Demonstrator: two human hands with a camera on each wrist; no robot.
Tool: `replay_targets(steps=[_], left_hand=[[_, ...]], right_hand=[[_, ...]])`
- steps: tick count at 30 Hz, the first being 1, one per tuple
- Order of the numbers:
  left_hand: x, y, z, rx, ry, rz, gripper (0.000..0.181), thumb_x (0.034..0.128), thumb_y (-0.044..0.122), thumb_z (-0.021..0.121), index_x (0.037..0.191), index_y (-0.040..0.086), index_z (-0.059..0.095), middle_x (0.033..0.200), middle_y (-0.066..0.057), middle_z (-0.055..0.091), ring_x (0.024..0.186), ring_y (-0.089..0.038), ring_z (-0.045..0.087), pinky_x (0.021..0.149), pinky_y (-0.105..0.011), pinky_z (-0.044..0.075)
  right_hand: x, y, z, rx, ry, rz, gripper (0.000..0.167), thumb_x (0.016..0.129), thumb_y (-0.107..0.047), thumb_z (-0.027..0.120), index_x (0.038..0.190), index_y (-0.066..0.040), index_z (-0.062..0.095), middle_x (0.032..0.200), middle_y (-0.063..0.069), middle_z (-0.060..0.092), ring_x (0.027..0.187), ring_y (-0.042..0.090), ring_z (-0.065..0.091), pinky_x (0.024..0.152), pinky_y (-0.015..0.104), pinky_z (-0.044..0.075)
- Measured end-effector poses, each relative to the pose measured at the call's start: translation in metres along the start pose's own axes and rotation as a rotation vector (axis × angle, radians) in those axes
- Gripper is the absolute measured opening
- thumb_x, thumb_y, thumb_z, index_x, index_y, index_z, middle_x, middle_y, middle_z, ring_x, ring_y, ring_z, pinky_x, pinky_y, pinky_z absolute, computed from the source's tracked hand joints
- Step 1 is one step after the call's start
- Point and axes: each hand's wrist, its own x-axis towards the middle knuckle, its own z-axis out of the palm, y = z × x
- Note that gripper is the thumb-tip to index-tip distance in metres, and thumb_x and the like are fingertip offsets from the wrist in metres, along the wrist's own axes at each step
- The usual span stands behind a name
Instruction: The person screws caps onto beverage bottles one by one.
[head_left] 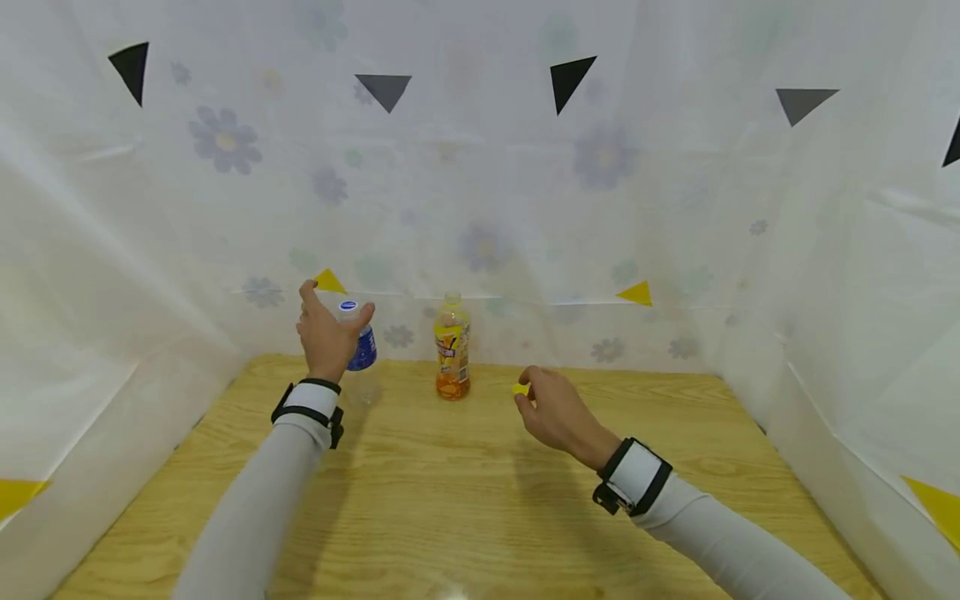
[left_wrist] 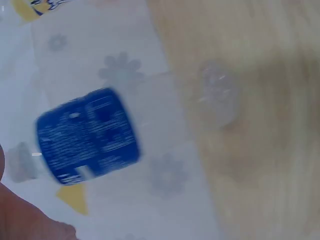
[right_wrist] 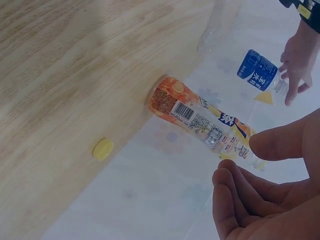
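Observation:
A clear bottle with a blue label (head_left: 363, 350) and white cap (head_left: 348, 307) stands at the back left. My left hand (head_left: 327, 340) is beside its upper part, thumb and fingers spread apart; the left wrist view shows the blue label (left_wrist: 89, 136) close up with part of the hand (left_wrist: 30, 215) at the lower corner. Upright and uncapped, the orange-and-yellow bottle (head_left: 452, 354) stands between the hands. A yellow cap (right_wrist: 103, 149) lies on the table. Above it is my right hand (head_left: 562, 417), fingers bent loosely, with a gap between thumb and fingertips and nothing held.
The wooden table (head_left: 427, 500) has white, flower-patterned sheeting (head_left: 480, 192) behind it and at both sides. Black, grey and yellow triangles are on the sheeting. Both bottles and the cap are near the table's back edge.

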Motion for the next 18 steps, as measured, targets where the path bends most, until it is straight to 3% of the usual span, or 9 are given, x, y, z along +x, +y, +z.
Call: replay_targets(steps=[3,6,8,10,14,18], left_hand=[[0.010,0.025,0.001,-0.008,0.036,0.117,0.084,0.0913,0.039,0.074,0.156,0.013,0.027,0.154,-0.024,0.039,0.136,-0.049,0.040,0.114,-0.064,0.028],[0.014,0.053,0.008,0.023,0.038,0.274,0.074,0.0952,0.034,0.070,0.154,0.007,0.034,0.155,-0.022,0.040,0.142,-0.043,0.038,0.121,-0.061,0.020],[0.013,0.071,0.016,0.052,0.007,0.356,0.071,0.0969,0.034,0.068,0.154,0.006,0.037,0.156,-0.020,0.040,0.145,-0.039,0.037,0.123,-0.059,0.014],[0.009,0.086,0.024,0.068,-0.047,0.398,0.071,0.0979,0.038,0.066,0.155,0.007,0.036,0.158,-0.018,0.038,0.149,-0.037,0.033,0.124,-0.058,0.011],[-0.001,0.105,0.042,0.042,-0.159,0.350,0.077,0.0972,0.044,0.065,0.158,0.011,0.031,0.161,-0.016,0.035,0.148,-0.037,0.035,0.122,-0.055,0.023],[-0.011,0.104,0.062,0.038,-0.227,0.252,0.086,0.0940,0.046,0.070,0.161,0.013,0.026,0.162,-0.016,0.035,0.143,-0.039,0.042,0.116,-0.053,0.036]], right_hand=[[0.000,0.000,-0.001,0.003,-0.002,0.005,0.025,0.101,-0.016,0.060,0.121,-0.001,0.063,0.098,0.009,0.065,0.081,0.019,0.061,0.068,0.035,0.051],[0.000,0.000,-0.001,0.005,-0.002,0.008,0.026,0.102,-0.017,0.060,0.122,-0.001,0.063,0.098,0.009,0.065,0.080,0.018,0.061,0.068,0.034,0.051],[0.000,0.000,-0.001,0.006,-0.002,0.012,0.026,0.102,-0.017,0.060,0.122,-0.001,0.063,0.098,0.009,0.065,0.080,0.018,0.061,0.068,0.034,0.050],[0.001,0.000,-0.001,0.008,0.000,0.016,0.026,0.101,-0.017,0.060,0.122,-0.001,0.063,0.098,0.009,0.066,0.080,0.018,0.061,0.067,0.034,0.050],[0.002,-0.001,-0.002,0.018,0.002,0.016,0.027,0.102,-0.018,0.059,0.122,-0.002,0.063,0.099,0.010,0.066,0.081,0.019,0.062,0.068,0.035,0.051],[0.002,0.001,-0.002,0.019,0.008,0.016,0.027,0.102,-0.018,0.059,0.122,-0.001,0.063,0.100,0.010,0.066,0.082,0.020,0.062,0.069,0.036,0.052]])
